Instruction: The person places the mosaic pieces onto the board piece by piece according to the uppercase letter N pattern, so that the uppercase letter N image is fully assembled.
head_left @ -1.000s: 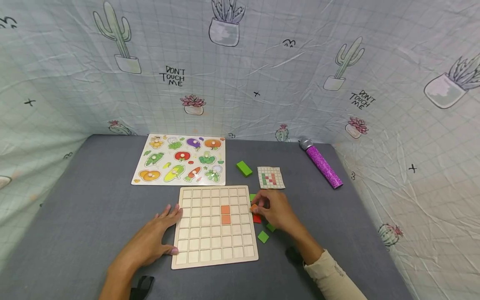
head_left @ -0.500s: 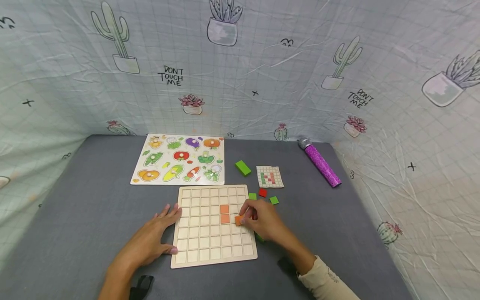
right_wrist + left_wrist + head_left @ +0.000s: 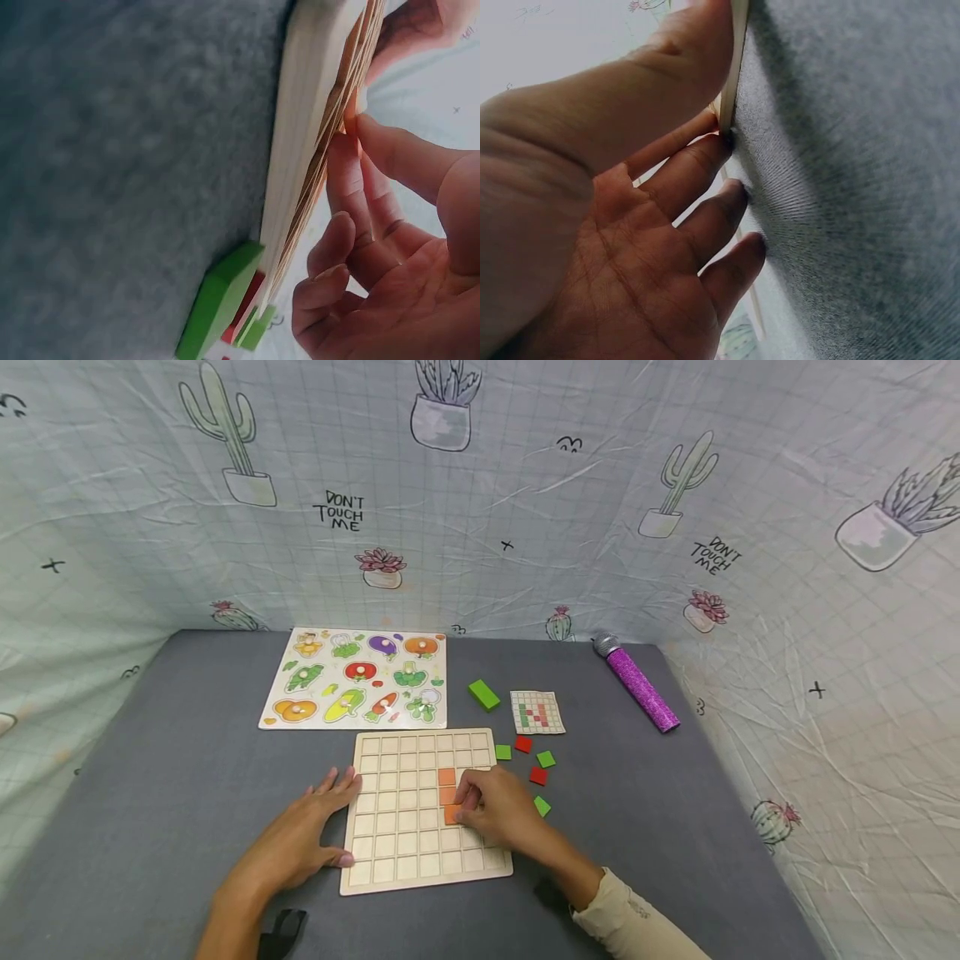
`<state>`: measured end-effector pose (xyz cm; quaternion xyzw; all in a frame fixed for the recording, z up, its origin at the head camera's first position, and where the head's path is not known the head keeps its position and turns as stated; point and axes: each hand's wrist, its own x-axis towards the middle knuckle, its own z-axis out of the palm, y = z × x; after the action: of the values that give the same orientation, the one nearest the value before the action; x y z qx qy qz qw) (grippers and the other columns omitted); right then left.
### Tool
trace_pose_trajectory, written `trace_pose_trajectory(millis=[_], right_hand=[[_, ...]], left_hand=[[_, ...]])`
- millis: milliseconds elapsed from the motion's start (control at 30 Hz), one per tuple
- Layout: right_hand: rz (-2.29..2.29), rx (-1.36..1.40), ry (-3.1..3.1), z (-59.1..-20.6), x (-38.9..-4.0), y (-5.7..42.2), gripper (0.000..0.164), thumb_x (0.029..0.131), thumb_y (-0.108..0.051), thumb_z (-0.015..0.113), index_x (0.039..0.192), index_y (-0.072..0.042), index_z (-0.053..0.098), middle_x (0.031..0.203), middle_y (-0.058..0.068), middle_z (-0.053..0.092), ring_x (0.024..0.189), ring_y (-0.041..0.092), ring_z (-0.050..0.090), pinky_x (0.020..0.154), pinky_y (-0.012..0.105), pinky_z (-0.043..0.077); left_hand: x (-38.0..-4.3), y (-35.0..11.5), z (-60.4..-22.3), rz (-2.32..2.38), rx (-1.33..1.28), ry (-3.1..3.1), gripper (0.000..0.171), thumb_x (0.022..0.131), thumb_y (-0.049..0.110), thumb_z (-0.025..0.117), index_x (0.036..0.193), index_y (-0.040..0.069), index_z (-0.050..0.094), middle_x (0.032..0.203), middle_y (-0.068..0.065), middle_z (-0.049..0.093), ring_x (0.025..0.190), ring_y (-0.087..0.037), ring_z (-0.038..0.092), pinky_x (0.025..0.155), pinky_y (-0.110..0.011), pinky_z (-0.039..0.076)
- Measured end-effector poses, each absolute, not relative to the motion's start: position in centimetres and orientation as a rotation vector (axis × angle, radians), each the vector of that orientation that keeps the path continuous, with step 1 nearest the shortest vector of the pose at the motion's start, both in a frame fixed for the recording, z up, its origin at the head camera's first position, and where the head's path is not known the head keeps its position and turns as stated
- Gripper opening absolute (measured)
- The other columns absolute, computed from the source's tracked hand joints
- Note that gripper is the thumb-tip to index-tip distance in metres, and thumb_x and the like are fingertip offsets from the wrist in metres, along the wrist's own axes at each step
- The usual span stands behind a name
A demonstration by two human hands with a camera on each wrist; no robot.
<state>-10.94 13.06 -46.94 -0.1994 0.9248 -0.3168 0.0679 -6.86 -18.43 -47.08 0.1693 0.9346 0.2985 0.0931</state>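
A pale wooden grid board (image 3: pixel 401 843) lies on the grey table. Two orange square tiles (image 3: pixel 447 776) sit in neighbouring cells of one column. Just below them, my right hand (image 3: pixel 498 810) pinches a third orange tile (image 3: pixel 451 815) between thumb and fingertips; it looks slightly tilted at its cell, and whether it is seated I cannot tell. At the board's left edge rests my left hand (image 3: pixel 300 831), fingers spread and fairly straight, thumb touching the lower left side. The left wrist view shows those fingers (image 3: pixel 705 217) against the board's edge.
Several loose green (image 3: pixel 545 759) and red tiles (image 3: pixel 538 776) lie right of the board. Behind them are a pattern card (image 3: pixel 537 712) and a green block (image 3: pixel 483 695). A vegetable puzzle board (image 3: pixel 352 679) lies at the back left, a purple glittery microphone (image 3: pixel 641 687) at the back right.
My right hand has carried the orange tile from the loose tiles leftward onto the board, below the two orange ones. My left hand has stayed at the board's edge.
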Motion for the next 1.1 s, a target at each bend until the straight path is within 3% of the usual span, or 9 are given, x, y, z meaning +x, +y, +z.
trace_pose_trajectory(millis=[433, 733, 1100], right_hand=[[-0.864, -0.593, 2.789, -47.2, -11.0, 12.3, 0.018, 0.086, -0.018, 0.087, 0.084, -0.024, 0.071, 0.07, -0.013, 0.058, 0.076, 0.004, 0.05, 0.06, 0.02, 0.042], [-1.013, -0.61, 2.71, -46.4, -11.8, 14.3, 0.014, 0.086, -0.014, 0.089, 0.09, -0.018, 0.076, 0.075, -0.01, 0.066, 0.079, 0.017, 0.06, 0.064, 0.021, 0.045], [-1.091, -0.464, 2.844, -46.4, -14.7, 18.9, 0.021, 0.084, -0.012, 0.091, 0.101, -0.014, 0.079, 0.087, -0.002, 0.072, 0.078, 0.019, 0.061, 0.066, 0.025, 0.047]], left_hand=[[-6.9, -18.5, -47.2, 0.893, 0.516, 2.781, 0.108, 0.066, 0.021, 0.098, 0.159, 0.002, 0.047, 0.169, -0.019, 0.039, 0.159, -0.047, 0.03, 0.126, -0.069, 0.028], [-6.9, -18.6, -47.3, 0.897, 0.529, 2.785, 0.107, 0.066, 0.022, 0.098, 0.159, 0.002, 0.048, 0.168, -0.02, 0.04, 0.159, -0.048, 0.031, 0.126, -0.07, 0.029], [-7.0, -18.5, -47.2, 0.893, 0.533, 2.783, 0.108, 0.066, 0.022, 0.098, 0.159, 0.001, 0.047, 0.168, -0.02, 0.04, 0.158, -0.048, 0.031, 0.125, -0.07, 0.029]])
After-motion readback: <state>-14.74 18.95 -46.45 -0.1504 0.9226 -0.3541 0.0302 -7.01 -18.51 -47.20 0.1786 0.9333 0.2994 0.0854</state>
